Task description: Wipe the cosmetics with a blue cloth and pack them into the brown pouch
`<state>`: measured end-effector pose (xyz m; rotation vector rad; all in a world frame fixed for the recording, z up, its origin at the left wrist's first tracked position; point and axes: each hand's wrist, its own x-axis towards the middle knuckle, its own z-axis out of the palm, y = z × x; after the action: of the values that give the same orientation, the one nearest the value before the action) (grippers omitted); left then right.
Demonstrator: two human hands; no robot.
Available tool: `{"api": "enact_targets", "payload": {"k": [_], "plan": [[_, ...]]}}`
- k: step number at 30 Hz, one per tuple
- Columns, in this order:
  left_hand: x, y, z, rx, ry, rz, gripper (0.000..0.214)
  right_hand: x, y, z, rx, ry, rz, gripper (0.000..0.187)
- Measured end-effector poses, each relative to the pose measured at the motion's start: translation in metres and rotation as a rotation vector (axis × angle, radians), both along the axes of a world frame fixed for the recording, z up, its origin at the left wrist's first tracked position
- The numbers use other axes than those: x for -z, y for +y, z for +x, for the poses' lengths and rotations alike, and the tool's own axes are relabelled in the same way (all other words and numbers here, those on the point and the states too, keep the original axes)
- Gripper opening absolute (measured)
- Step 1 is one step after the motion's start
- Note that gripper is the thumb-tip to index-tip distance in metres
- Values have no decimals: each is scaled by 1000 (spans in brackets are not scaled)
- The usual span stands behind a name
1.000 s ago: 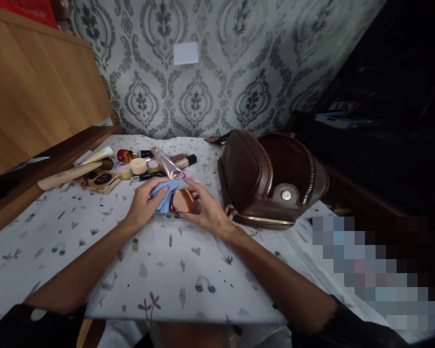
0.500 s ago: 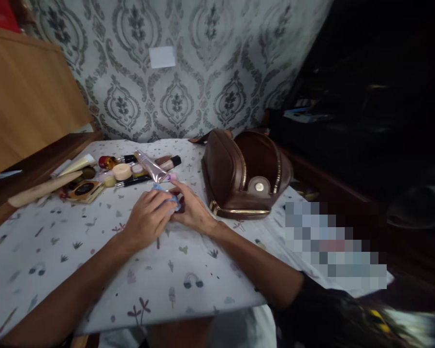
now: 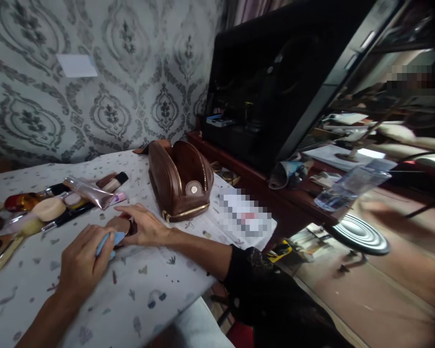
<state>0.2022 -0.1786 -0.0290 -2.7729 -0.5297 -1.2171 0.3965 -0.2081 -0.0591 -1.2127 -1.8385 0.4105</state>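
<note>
We pinched a blue cloth (image 3: 108, 240) in our left hand (image 3: 80, 265), right against the small round compact (image 3: 125, 225) our right hand (image 3: 147, 227) held on the patterned tablecloth (image 3: 137, 290), the open brown pouch (image 3: 179, 180) just behind, a row of cosmetics (image 3: 88, 190) off left.

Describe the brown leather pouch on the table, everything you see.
The brown leather-look pouch stands upright on the patterned white tablecloth, unzipped and gaping, its brown inside showing. Gold zipper teeth line the opening; a tab with a round silver snap sits at its end. It looks glossy and stiff. The right hand lies near it, apart.
</note>
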Motion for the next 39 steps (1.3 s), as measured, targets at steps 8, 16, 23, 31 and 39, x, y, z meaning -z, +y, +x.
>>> {"api": "enact_targets", "payload": {"k": [8, 16, 23, 31, 39], "plan": [[6, 14, -10, -184, -5, -250, 24, -4, 2, 2, 31, -81, -55, 86], [-12, 34, -3, -362, 11, -347, 33, -3, 0, -1, 79, -66, -50, 64], [-110, 57, 110, -312, 444, -43, 51, -5, 1, -2, 78, -27, -89, 60], [-155, 72, 197, -220, 926, 106, 56, 1, 4, -1, 53, -9, -47, 63], [-151, 47, 165, -370, 829, 72, 38, 2, 6, -2, 31, -31, 12, 60]]}}
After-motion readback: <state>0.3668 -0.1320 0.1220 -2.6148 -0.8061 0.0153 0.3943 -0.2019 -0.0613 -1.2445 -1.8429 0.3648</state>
